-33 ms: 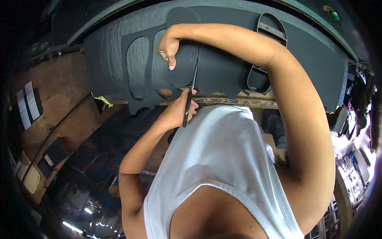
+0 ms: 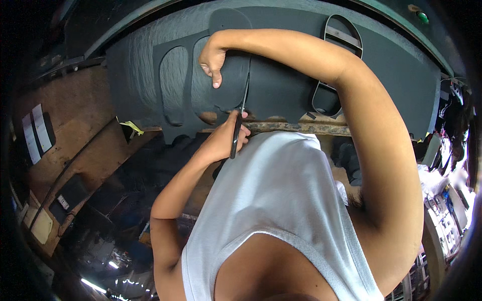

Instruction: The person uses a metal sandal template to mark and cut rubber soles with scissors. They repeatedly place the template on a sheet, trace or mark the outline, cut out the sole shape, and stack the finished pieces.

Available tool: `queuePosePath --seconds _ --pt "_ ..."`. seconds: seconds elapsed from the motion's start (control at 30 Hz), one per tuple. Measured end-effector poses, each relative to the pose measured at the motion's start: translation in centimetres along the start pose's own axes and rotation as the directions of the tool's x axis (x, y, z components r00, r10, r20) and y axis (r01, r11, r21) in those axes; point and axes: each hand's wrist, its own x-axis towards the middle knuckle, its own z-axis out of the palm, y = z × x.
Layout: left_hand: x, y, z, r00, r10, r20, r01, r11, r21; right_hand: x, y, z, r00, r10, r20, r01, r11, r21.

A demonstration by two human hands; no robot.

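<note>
Dark grey sheet material (image 2: 281,85), a broad, thin, felt-like or foam-like layer, lies spread across the workbench (image 2: 65,125) and fills most of the upper half of the view, its near edge hanging just over a worn wooden strip (image 2: 301,128). It looks light and limp rather than stiff: my judgement is that it will sag or fold if lifted by one corner, so it is best pressed flat near the cut line and slid, not picked up. Sole-shaped outlines are already cut into it, with one oval cut-out piece (image 2: 175,83) left of the hands and an open sole-shaped hole (image 2: 334,65) to the right showing the bench beneath. Room is plentiful toward the far right of the sheet; on the left the brown bench top lies bare but for some small flat pieces near its edge.

The right hand (image 2: 213,57) reaches across from the right side, fingers curled down and pressing on the sheet just left of the cut, holding nothing but pinning the material. The left hand (image 2: 226,140) is closed around the handles of a pair of scissors (image 2: 240,120), whose long blades point away into the sheet. The blades look nearly closed, though how far is hard to tell. Cut edges here look clean but thin, likely to tear if pulled.
</note>
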Motion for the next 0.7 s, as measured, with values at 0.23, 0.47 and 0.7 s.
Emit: queuePosePath --seconds 0.23,0.47,0.7 --pt "3.9 1.0 -0.3 0.996 -0.081 -0.024 0.074 0.978 -0.194 -0.1 0.0 -0.2 1.000 -0.016 0.007 0.016 0.999 -0.038" --pt "4.5 2.2 -0.4 0.998 -0.048 -0.048 0.039 0.983 -0.179 -0.3 0.0 0.0 0.999 -0.028 -0.031 0.027 0.999 -0.046" --pt "3.4 3.2 -0.4 0.996 -0.027 -0.089 0.018 0.995 -0.096 0.1 0.4 0.7 0.989 -0.055 -0.139 0.056 0.998 0.005"
